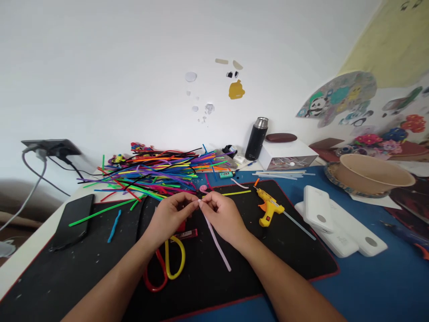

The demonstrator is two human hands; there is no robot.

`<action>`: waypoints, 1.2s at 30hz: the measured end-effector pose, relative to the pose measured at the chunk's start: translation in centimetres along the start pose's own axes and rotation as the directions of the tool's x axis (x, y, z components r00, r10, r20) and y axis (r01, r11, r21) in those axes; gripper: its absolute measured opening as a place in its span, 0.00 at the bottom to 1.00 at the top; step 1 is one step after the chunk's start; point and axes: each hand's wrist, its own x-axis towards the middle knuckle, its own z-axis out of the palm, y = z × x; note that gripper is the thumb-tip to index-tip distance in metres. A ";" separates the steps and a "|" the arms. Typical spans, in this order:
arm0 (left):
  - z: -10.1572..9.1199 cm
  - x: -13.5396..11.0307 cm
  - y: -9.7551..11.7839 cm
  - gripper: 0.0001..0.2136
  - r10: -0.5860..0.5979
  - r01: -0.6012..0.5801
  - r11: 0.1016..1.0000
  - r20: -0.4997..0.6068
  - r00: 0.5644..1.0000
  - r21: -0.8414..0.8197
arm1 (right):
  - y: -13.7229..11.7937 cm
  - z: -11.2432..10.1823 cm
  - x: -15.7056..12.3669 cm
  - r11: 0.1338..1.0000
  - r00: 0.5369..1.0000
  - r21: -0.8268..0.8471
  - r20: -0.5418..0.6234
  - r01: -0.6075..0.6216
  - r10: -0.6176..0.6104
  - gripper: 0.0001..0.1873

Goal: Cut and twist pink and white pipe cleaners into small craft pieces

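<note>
Over the middle of a black mat (117, 277), my left hand (174, 217) and my right hand (224, 217) meet, thumbs and forefingers pinched together. Between them they hold a pale pink pipe cleaner (217, 246). Its straight tail hangs down toward me below my right hand, and a curled pink spiral (203, 189) shows just above the fingertips. My fingers cover the part in between. Below my left hand lie scissors with one red and one yellow handle loop (182, 259), their blades hidden. A small red packet (188, 234) lies beside them.
Many coloured pipe cleaners (161, 172) are heaped at the back left. A yellow glue gun (269, 208) lies on the right, near white power banks (335, 223). A black phone (74, 219) is at the left; a black thermos (257, 139) stands by the wall.
</note>
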 end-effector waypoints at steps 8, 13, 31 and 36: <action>0.3 -0.2 -0.1 0.13 0.027 -0.027 0.999 -0.022 0.999 0.040 | 0.4 0.3 0.0 0.998 0.999 0.051 0.039 -0.033 0.031 0.07; 0.4 -0.3 0.0 0.13 0.020 -0.021 1.000 -0.033 0.999 -0.010 | 0.2 0.2 0.1 0.948 0.981 0.280 0.165 -0.150 0.106 0.14; 0.3 -0.2 0.2 0.16 -0.026 0.027 1.000 -0.070 0.997 0.008 | 0.0 -0.2 0.0 0.997 0.998 -0.067 0.053 0.049 -0.046 0.03; 0.3 -0.1 0.0 0.15 -0.039 0.042 0.998 -0.089 0.995 0.041 | 0.5 -0.1 0.0 0.971 0.992 -0.202 0.015 0.129 -0.129 0.02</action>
